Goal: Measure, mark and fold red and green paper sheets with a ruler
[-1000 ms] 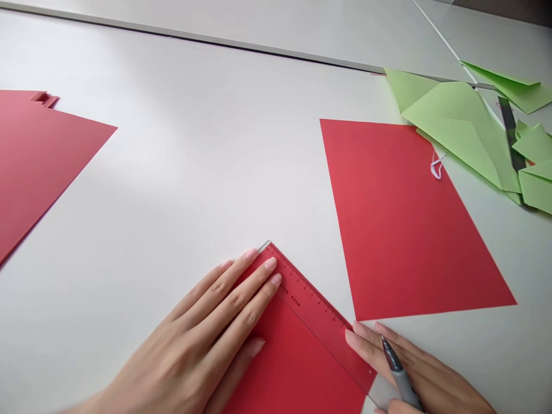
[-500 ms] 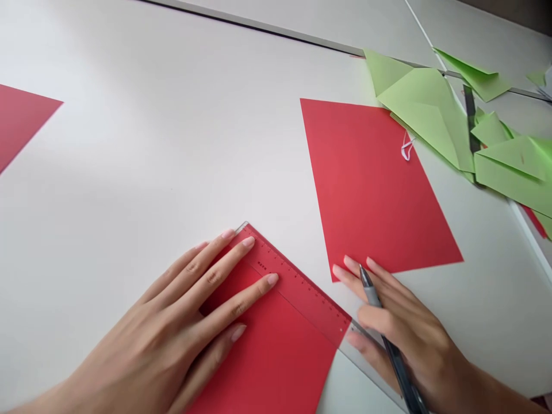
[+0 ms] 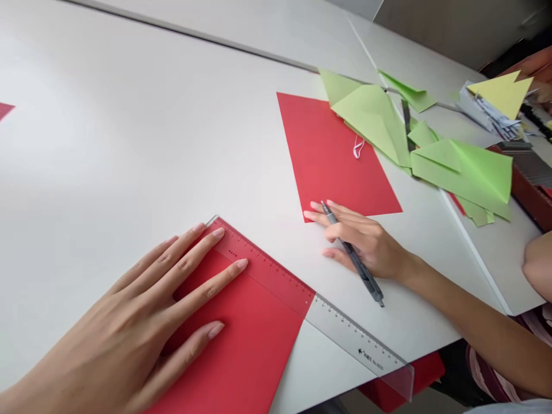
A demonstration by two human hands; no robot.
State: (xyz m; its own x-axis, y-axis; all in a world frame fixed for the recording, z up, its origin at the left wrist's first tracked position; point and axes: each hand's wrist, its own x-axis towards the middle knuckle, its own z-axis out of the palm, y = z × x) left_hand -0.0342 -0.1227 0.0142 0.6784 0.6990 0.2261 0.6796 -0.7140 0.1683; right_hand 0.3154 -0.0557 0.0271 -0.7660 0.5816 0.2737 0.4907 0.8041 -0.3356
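Observation:
My left hand (image 3: 142, 310) lies spread flat over a clear ruler (image 3: 345, 330) and the red sheet (image 3: 241, 333) beneath it. Its fingertips press near the ruler's upper left end, close to the sheet's top edge. The ruler runs slantwise along that edge, and its right end sticks out past the sheet and over the table edge. A grey and black pen (image 3: 361, 270) is held across the curled fingers of my right hand (image 3: 362, 238), tip pointing up and left. Those fingertips reach the lower left corner of a second red sheet (image 3: 336, 167).
Folded green papers (image 3: 463, 167) lie at the right, one overlapping the second red sheet. A small white loop (image 3: 358, 148) rests on that sheet. Beyond are yellow paper (image 3: 500, 95) and a red corner (image 3: 5, 109) at far left. Another person's arm shows at the right edge.
The view has swung right, bringing more of the table into sight. My right hand no longer overlaps the ruler, whose far end now shows. My left hand still presses the ruler.

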